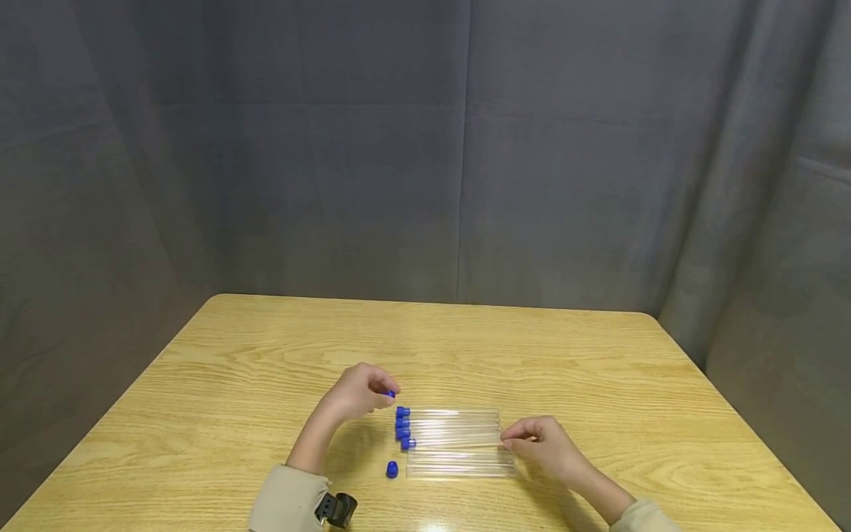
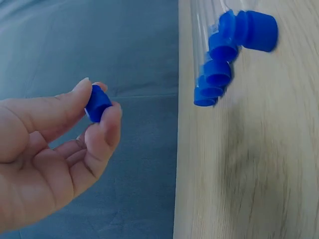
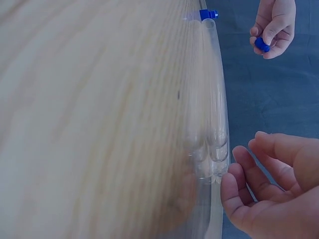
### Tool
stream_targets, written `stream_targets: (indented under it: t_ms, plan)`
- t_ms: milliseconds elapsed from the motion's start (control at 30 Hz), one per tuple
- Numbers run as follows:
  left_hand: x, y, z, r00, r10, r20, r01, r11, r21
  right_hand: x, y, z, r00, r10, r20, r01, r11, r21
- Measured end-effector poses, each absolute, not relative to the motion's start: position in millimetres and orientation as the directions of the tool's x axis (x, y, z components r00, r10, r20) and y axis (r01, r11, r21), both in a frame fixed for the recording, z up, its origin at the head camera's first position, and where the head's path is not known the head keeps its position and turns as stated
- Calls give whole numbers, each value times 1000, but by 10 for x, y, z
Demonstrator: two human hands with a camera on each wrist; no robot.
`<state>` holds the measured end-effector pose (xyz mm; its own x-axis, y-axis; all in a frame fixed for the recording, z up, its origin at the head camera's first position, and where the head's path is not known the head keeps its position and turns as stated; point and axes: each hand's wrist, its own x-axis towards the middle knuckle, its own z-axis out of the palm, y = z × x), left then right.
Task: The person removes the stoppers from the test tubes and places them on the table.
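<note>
My left hand [image 1: 362,391] pinches a blue cap [image 2: 97,103] between thumb and fingertips, raised above the table to the left of the tubes. Several clear test tubes [image 1: 455,424] lie side by side, with blue caps [image 1: 402,423] in their left ends. Nearer to me lie more clear tubes [image 1: 459,463] whose left ends carry no cap. Beside the tubes' right ends, my right hand [image 1: 541,443] hovers with loosely bent fingers. In the right wrist view its fingertips [image 3: 232,191] are close to the rounded tube ends, with nothing held.
One loose blue cap [image 1: 392,470] stands on the wooden table [image 1: 266,369], left of the uncapped tubes. A black strap device [image 1: 335,509] is worn at the left sleeve. Grey curtains [image 1: 459,185] hang behind the table and along both sides.
</note>
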<state>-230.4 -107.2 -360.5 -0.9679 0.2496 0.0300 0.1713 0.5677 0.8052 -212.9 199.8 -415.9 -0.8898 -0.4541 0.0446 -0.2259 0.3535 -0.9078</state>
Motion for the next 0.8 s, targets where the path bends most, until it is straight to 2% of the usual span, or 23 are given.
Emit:
stream_targets:
  t_ms: [800]
  plan:
    - [-2322, -1050, -3737, -951, 310, -16, 184, 604, 776, -2139, 1995, -4179, -886, -462, 29, -224, 372, -901]
